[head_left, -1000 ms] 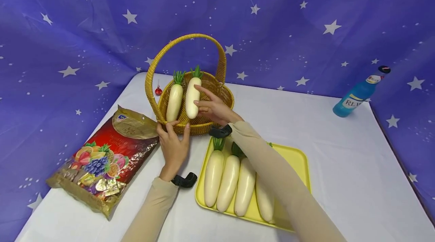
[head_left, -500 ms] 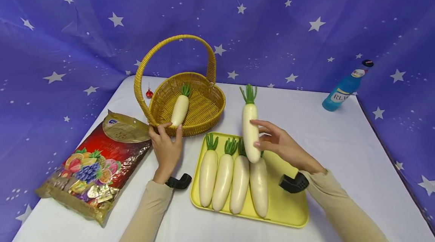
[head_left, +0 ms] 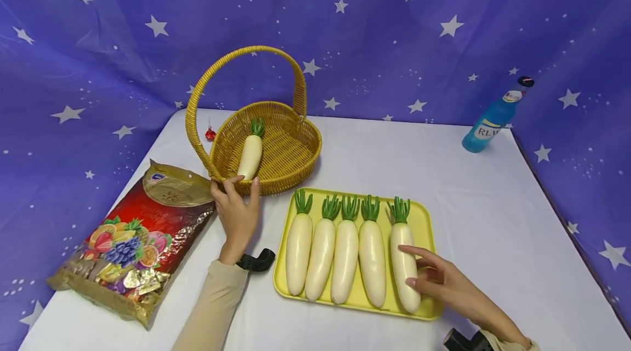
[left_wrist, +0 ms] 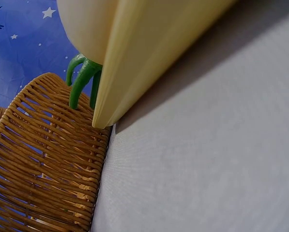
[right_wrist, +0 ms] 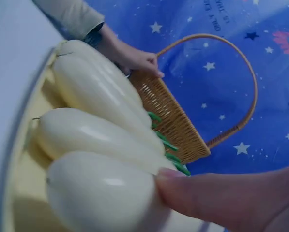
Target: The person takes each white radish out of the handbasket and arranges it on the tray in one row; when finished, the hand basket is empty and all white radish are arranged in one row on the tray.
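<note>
At the basket's front rim, my left hand (head_left: pixel 237 218) grips the woven wicker basket (head_left: pixel 291 177), which has a tall arched handle. One white radish (head_left: pixel 251 156) with a green top lies inside it. My right hand (head_left: pixel 449 284) pinches another white radish (head_left: pixel 405 269) between thumb and fingers, at the right end of the yellow tray (head_left: pixel 425 225). To its left, several more white radishes (head_left: pixel 346 260) lie side by side, tops pointing away. The right wrist view shows the thumb (right_wrist: pixel 202 195) against the held radish (right_wrist: pixel 103 188).
A red and gold candy bag (head_left: pixel 143 241) lies left of the basket. Behind that bag is a small red wrapped candy (head_left: pixel 210 134). A blue bottle (head_left: pixel 490 121) stands at the back right of the white table (head_left: pixel 384 148), before a starry purple backdrop (head_left: pixel 365 22).
My right hand has carried a radish out of the basket, rightward and down onto the tray's right end. My left hand has stayed at the basket rim. The head view has shifted slightly.
</note>
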`<state>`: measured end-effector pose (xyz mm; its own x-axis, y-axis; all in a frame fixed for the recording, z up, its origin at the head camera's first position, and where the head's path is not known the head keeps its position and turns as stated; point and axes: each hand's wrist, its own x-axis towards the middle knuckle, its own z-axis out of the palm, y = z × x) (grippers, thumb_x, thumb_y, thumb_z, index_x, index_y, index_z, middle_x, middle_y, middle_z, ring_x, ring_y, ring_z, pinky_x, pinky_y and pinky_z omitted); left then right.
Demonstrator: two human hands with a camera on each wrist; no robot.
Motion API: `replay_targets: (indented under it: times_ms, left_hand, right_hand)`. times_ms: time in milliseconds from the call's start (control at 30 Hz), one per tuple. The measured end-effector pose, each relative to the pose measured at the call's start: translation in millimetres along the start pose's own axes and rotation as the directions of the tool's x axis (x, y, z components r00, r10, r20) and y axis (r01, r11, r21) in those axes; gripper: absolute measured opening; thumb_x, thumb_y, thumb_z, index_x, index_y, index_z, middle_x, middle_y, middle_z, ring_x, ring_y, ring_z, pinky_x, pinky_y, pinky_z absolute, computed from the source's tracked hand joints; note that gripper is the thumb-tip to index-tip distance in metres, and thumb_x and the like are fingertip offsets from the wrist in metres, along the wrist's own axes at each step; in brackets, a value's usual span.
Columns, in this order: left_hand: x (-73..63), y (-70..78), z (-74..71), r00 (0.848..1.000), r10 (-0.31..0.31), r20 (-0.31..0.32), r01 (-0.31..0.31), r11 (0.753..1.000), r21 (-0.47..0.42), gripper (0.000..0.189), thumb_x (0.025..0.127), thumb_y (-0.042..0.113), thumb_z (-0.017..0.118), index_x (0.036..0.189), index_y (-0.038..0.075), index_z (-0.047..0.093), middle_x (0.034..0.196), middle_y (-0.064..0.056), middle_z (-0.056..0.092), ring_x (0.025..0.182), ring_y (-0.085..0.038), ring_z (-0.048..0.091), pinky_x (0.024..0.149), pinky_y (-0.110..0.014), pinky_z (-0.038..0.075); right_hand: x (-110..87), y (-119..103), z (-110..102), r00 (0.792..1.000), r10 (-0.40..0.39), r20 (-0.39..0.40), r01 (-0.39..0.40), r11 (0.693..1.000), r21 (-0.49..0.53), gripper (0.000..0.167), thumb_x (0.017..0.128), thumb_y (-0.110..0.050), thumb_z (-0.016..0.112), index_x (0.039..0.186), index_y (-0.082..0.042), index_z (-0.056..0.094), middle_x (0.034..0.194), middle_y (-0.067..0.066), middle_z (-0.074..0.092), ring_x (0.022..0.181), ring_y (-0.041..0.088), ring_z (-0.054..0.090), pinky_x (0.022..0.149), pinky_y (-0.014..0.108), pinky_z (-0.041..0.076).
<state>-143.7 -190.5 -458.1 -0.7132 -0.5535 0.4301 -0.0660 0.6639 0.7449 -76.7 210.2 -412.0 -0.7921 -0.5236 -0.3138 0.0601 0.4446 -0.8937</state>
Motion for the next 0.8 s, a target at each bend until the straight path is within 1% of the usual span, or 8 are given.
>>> replay_targets:
  times_ms: [67, 167, 233, 300, 400, 500, 633, 800]
  left_hand:
    - [1.0, -0.7, -0.6, 1.0, 0.002, -0.01, -0.002, 1.0, -0.001, 0.046, 0.085, 0.048, 0.054, 0.109, 0.009, 0.048, 0.137, -0.032, 0.019, 0.121, -0.048, 0.033, 0.093, -0.057, 0.031]
    - [1.8, -1.7, -0.7, 1.0, 0.001, -0.016, -0.001, 1.0, -0.001, 0.045, 0.085, 0.048, 0.055, 0.108, 0.009, 0.048, 0.136, -0.032, 0.02, 0.121, -0.048, 0.034, 0.093, -0.057, 0.031]
    - [1.7, -1.9, -0.5, 1.0, -0.001, -0.011, 0.001, 1.0, -0.002, 0.046, 0.085, 0.048, 0.055, 0.108, 0.009, 0.048, 0.136, -0.032, 0.02, 0.12, -0.048, 0.034, 0.093, -0.056, 0.031]
    - [1.4, -1.7, -0.2, 1.0, -0.006, -0.004, 0.006, 1.0, -0.001, 0.046, 0.085, 0.048, 0.054, 0.108, 0.01, 0.048, 0.136, -0.032, 0.019, 0.121, -0.048, 0.033, 0.093, -0.056, 0.031]
    - [1.1, -1.4, 0.3, 1.0, -0.01, -0.004, 0.01, 1.0, -0.001, 0.046, 0.085, 0.049, 0.054, 0.108, 0.01, 0.048, 0.136, -0.032, 0.019, 0.122, -0.048, 0.033, 0.094, -0.057, 0.031]
    - [1.2, -1.5, 0.8, 1.0, -0.008, -0.004, 0.008, 1.0, -0.002, 0.046, 0.085, 0.049, 0.054, 0.109, 0.01, 0.048, 0.137, -0.032, 0.019, 0.122, -0.048, 0.032, 0.094, -0.057, 0.03]
    - [1.0, -1.4, 0.7, 1.0, -0.005, 0.0, 0.005, 1.0, -0.005, 0.046, 0.085, 0.049, 0.054, 0.109, 0.01, 0.048, 0.137, -0.032, 0.018, 0.122, -0.048, 0.032, 0.094, -0.056, 0.03]
    - [1.4, -1.0, 0.7, 1.0, -0.006, 0.002, 0.006, 1.0, -0.01, 0.046, 0.085, 0.049, 0.054, 0.109, 0.01, 0.048, 0.137, -0.032, 0.018, 0.121, -0.048, 0.033, 0.094, -0.057, 0.03]
  right_hand:
    - [-1.3, 0.6, 3.5, 1.0, -0.019, 0.023, 0.02, 1.0, -0.004, 0.056, 0.089, -0.022, 0.057, 0.139, -0.018, 0.033, 0.103, 0.014, 0.054, 0.082, 0.01, 0.059, 0.067, 0.027, 0.048]
    - [-1.9, -0.9, 7.6, 0.999, -0.041, 0.02, 0.042, 0.999, -0.022, 0.056, 0.088, -0.023, 0.058, 0.138, -0.016, 0.035, 0.109, 0.018, 0.052, 0.082, 0.009, 0.06, 0.067, 0.027, 0.05]
    - [-3.5, -2.5, 9.4, 0.999, -0.049, -0.012, 0.048, 0.997, -0.063, 0.056, 0.087, -0.025, 0.06, 0.137, -0.016, 0.037, 0.115, 0.02, 0.049, 0.083, 0.007, 0.061, 0.067, 0.026, 0.051]
    - [-5.1, -4.8, 10.9, 0.997, -0.049, -0.055, 0.042, 0.991, -0.129, 0.055, 0.086, -0.028, 0.061, 0.135, -0.017, 0.04, 0.118, 0.019, 0.049, 0.084, 0.004, 0.06, 0.068, 0.025, 0.05]
    - [-6.5, -8.5, 11.4, 0.992, -0.061, -0.112, 0.033, 0.969, -0.243, 0.05, 0.086, -0.032, 0.06, 0.132, -0.019, 0.044, 0.119, 0.014, 0.053, 0.087, 0.002, 0.059, 0.07, 0.022, 0.047]
    - [-6.5, -11.1, 12.1, 0.988, -0.054, -0.142, 0.011, 0.957, -0.289, 0.047, 0.086, -0.035, 0.059, 0.129, -0.02, 0.047, 0.118, 0.009, 0.056, 0.089, 0.002, 0.058, 0.072, 0.022, 0.047]
    - [-6.6, -12.7, 12.6, 0.989, -0.046, -0.138, 0.0, 0.949, -0.316, 0.047, 0.087, -0.037, 0.058, 0.128, -0.019, 0.048, 0.116, 0.004, 0.058, 0.089, 0.001, 0.058, 0.072, 0.021, 0.047]
    - [-6.2, -16.8, 9.1, 0.988, -0.099, -0.118, 0.048, 0.926, -0.373, 0.043, 0.088, -0.035, 0.056, 0.126, -0.015, 0.05, 0.106, 0.0, 0.06, 0.086, -0.001, 0.057, 0.07, 0.021, 0.048]
